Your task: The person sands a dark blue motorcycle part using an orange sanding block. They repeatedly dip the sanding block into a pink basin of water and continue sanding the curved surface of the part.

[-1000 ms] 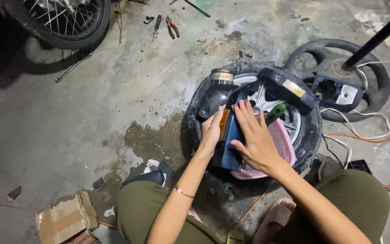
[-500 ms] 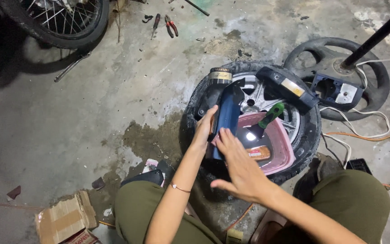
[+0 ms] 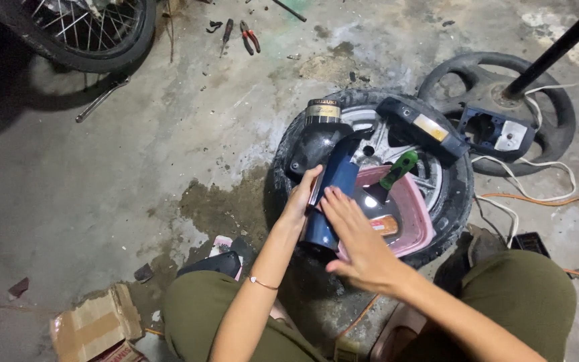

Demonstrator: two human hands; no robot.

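Blue plastic panel [image 3: 330, 191] stands tilted over a small tyre-and-rim wheel [image 3: 450, 201] lying flat on the concrete floor [image 3: 102, 188]. The left hand [image 3: 301, 198] is clamped on its left edge, while the right hand [image 3: 356, 238] lies flat on its face, fingers spread — gripping nothing. Just beside the panel, inside the wheel, sits a pink basin [image 3: 418, 224] with a green-handled tool [image 3: 397, 171] leaning in it. Farther out — a second wheel [image 3: 551, 100], red-handled pliers [image 3: 249, 37], torn cardboard [image 3: 92, 325].
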